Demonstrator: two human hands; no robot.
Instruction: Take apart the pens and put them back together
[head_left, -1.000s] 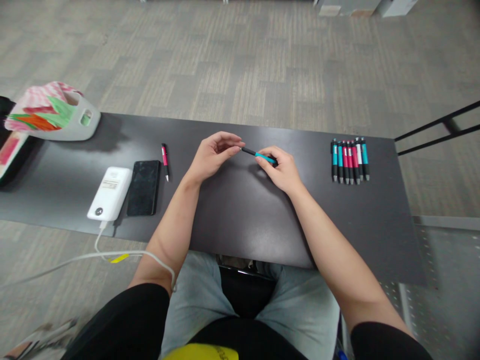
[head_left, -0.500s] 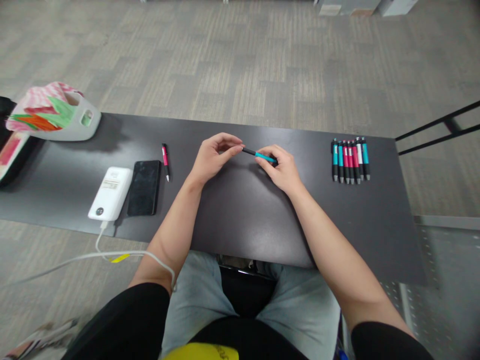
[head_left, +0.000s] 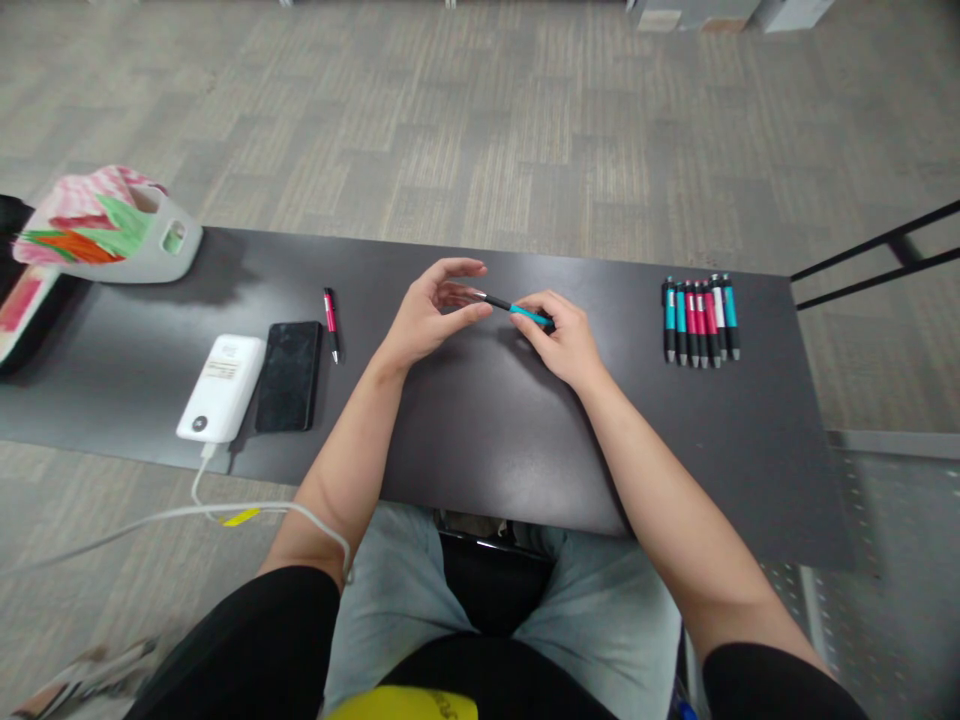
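My right hand [head_left: 566,340] is closed on the rear end of a teal and black pen [head_left: 525,313], holding it just above the dark table [head_left: 480,430]. The pen's tip points left into my left hand [head_left: 427,315]. That hand's fingers and thumb are spread apart on either side of the tip, not pinching it. Both forearms rest over the table's near edge.
Several teal, pink and white pens [head_left: 700,320] lie in a row at the right. A single pink pen [head_left: 330,322], a black phone [head_left: 287,375] and a white power bank [head_left: 220,387] with its cable [head_left: 225,510] lie left. A grey container [head_left: 112,225] stands far left.
My left hand's fingers, pinched at the pen's tip before, have spread apart. The right hand and the pen have hardly moved.
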